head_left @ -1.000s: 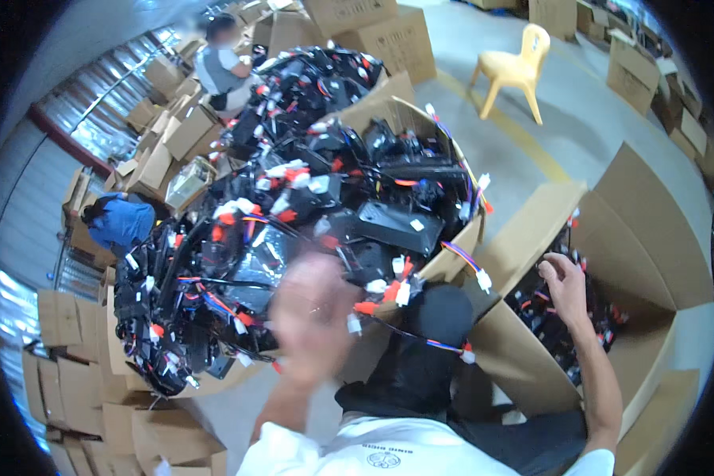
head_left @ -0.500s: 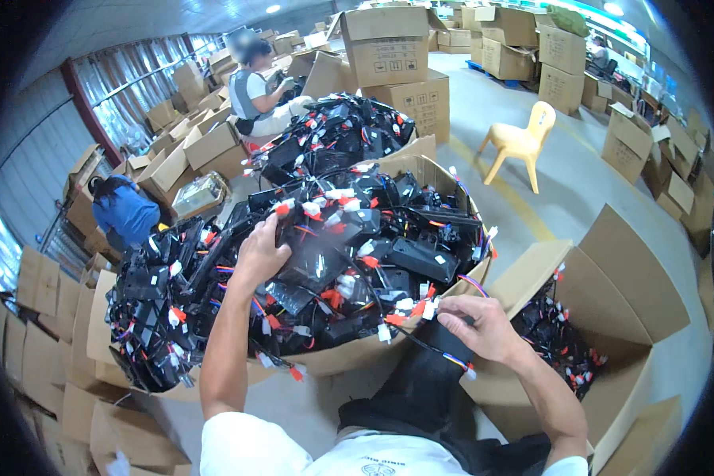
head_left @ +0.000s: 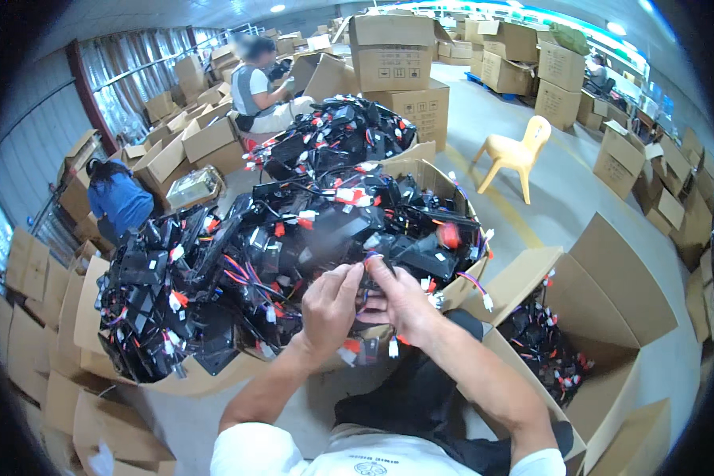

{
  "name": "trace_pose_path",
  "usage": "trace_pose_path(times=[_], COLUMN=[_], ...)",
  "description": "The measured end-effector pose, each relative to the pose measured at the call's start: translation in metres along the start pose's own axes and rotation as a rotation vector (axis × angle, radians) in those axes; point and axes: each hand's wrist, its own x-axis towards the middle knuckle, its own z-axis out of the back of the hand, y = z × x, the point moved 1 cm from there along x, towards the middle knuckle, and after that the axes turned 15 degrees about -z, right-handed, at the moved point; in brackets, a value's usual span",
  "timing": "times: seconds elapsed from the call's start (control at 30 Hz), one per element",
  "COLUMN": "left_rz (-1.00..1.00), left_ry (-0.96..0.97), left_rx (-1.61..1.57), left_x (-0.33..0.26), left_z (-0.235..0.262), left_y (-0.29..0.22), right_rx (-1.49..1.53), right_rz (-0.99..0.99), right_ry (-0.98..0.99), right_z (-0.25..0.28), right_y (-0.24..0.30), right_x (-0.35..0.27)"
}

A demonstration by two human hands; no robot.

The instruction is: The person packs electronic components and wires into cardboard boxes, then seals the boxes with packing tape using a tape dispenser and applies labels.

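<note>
My left hand and my right hand meet over the near edge of a large heap of black plastic modules. Fingers of both are closed around a thin dark cable, mostly hidden between them. My left is pinched into a loose fist; my right thumb points up beside it. White and red connectors dangle blurred below the hands. The heap is tangled with coloured wires and more plugs, and it fills a wide cardboard box before me.
An open carton at my right holds dark cables with plugs. A second heap lies beyond. A yellow chair stands far right. One person sits behind the heaps, another in blue at left. Cartons surround the area.
My left hand has drawn back from the middle of the heap. My right hand has moved left from the box's right edge, and the two now meet on the cable.
</note>
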Motion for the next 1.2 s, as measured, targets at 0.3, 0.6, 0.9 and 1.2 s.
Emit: trace_pose_path(times=[0.3, 0.6, 0.9, 1.2], left_rz=[0.204, 0.469, 0.443, 0.333], left_ry=[-0.107, 0.350, 0.450, 0.458], left_rx=[-0.232, -0.192, 0.165, -0.072], left_x=[-0.047, -0.082, -0.099, -0.125], left_z=[-0.016, 0.002, 0.004, -0.007], left_y=[0.003, 0.010, -0.032, -0.050], right_rx=[-0.047, -1.005, -1.430, -1.695], right_rz=[0.056, 0.639, 0.659, 0.303], right_ry=[-0.245, -0.861, -1.002, -0.704], right_z=[0.019, 0.007, 0.085, 0.134], right_y=[0.006, 0.068, -0.003, 0.042], right_x=[0.003, -0.068, 0.033, 0.037])
